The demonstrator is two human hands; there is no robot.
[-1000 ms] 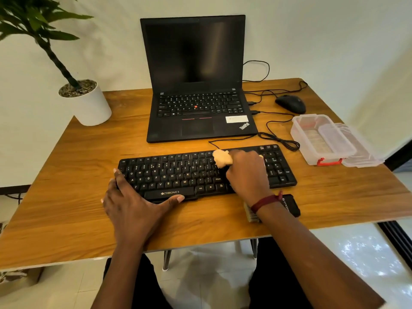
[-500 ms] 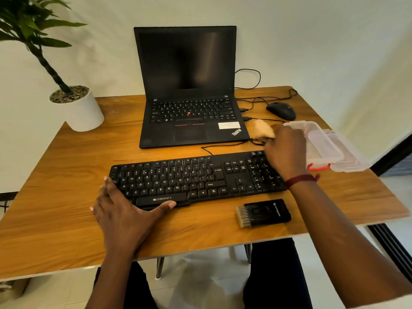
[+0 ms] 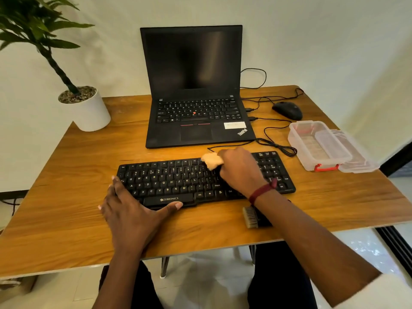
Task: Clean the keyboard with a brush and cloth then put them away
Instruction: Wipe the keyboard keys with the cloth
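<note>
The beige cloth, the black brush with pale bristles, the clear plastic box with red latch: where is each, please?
Beige cloth [image 3: 211, 161]: head view, its bunched middle.
Black brush with pale bristles [image 3: 250, 217]: head view, the bristles.
Clear plastic box with red latch [image 3: 297, 150]: head view, its left wall.

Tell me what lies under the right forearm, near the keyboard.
A brush on the table, bristles pointing left. The forearm covers most of its black body; its right end cannot be seen.
</note>
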